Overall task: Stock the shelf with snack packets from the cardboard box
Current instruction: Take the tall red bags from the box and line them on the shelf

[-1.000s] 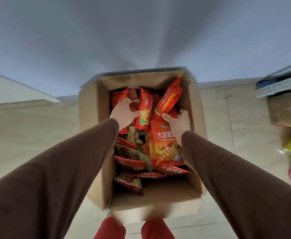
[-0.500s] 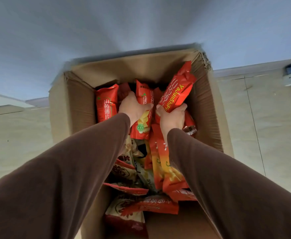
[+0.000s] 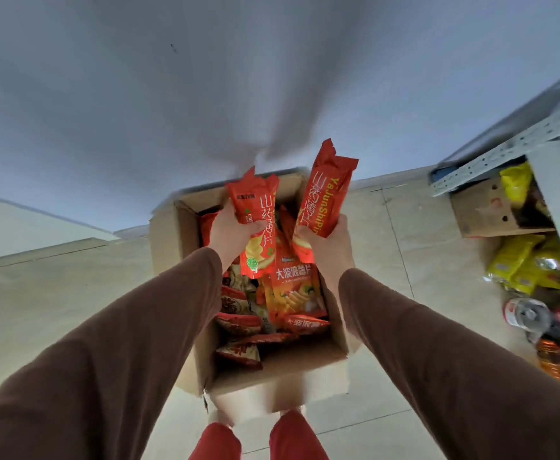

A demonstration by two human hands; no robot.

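both my arms stretched forward in brown sleeves, my left hand gripping one packet, my right hand gripping another

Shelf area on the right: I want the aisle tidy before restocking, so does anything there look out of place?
Yes. Yellow packets and a can lie loose in a heap at the foot of the shelf, beside an open carton, rather than in rows. That corner is blurred, so I cannot tell if anything is damaged.
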